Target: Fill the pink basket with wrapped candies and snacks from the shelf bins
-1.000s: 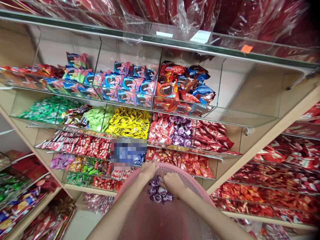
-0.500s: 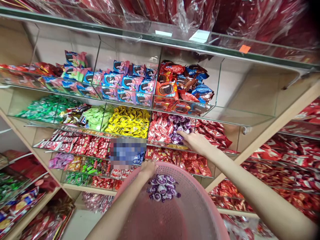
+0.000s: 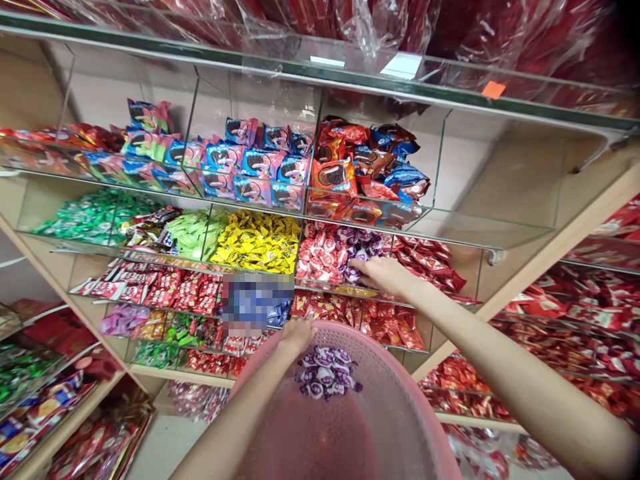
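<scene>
My left hand [image 3: 297, 335] grips the far rim of a pink perforated plastic basket [image 3: 380, 427] held low in front of me. A small heap of purple-wrapped candies [image 3: 326, 372] lies inside it near the far rim. My right hand [image 3: 381, 274] reaches into a glass shelf bin of red and purple wrapped candies [image 3: 334, 251], palm down with fingers curled on the purple ones. What the fingers hold is hidden.
Tiered glass shelves hold many sweets: yellow candies [image 3: 257, 243], green candies [image 3: 90, 215], blue cookie packs [image 3: 250, 167], orange and blue cookie packs [image 3: 365, 173], red packets [image 3: 430, 261]. A wooden frame post [image 3: 540, 257] runs diagonally at the right. More red goods fill side shelves.
My right hand left the candies in the basket and rose to the red and purple candy bin. The left hand stayed on the basket rim.
</scene>
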### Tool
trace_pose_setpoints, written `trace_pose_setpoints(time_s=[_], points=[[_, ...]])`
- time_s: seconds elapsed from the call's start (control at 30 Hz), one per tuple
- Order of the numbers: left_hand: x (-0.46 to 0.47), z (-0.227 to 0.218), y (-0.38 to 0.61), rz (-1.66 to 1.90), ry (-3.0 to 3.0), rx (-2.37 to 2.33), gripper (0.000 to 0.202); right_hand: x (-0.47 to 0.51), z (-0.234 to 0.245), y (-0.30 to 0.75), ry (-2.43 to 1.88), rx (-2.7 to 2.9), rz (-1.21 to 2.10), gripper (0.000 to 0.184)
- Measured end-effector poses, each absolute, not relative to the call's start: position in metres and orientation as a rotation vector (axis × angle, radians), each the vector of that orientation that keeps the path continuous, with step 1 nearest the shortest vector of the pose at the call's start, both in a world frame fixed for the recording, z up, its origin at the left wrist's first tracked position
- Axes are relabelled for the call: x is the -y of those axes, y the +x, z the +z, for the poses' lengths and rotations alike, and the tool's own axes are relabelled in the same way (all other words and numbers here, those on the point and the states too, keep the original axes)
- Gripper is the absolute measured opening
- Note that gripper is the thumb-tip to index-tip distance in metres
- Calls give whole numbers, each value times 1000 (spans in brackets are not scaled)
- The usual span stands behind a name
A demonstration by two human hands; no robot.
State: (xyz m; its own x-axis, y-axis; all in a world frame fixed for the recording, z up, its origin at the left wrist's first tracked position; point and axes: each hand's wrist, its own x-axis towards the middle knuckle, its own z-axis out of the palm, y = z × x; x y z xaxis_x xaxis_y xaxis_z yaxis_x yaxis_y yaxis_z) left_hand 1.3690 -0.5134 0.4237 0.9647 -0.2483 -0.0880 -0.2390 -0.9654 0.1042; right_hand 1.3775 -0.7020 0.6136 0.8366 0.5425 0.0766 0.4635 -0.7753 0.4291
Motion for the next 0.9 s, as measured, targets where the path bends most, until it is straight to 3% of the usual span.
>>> trace_pose_setpoints(time_s=[0.2, 0.3, 0.67, 0.9], points=[[513, 425, 1369, -137, 3005, 391, 41, 715, 632, 1339, 2853, -770, 473, 37], [513, 424, 1369, -135, 3008, 405, 42, 711, 618, 1318, 2992, -889, 379, 35], [513, 424, 1366, -108, 2998, 395, 39, 698, 456, 1301, 3006, -722, -455, 28], [512, 424, 1366, -105, 3005, 395, 40, 702, 408, 1285, 2860, -473, -765, 38]])
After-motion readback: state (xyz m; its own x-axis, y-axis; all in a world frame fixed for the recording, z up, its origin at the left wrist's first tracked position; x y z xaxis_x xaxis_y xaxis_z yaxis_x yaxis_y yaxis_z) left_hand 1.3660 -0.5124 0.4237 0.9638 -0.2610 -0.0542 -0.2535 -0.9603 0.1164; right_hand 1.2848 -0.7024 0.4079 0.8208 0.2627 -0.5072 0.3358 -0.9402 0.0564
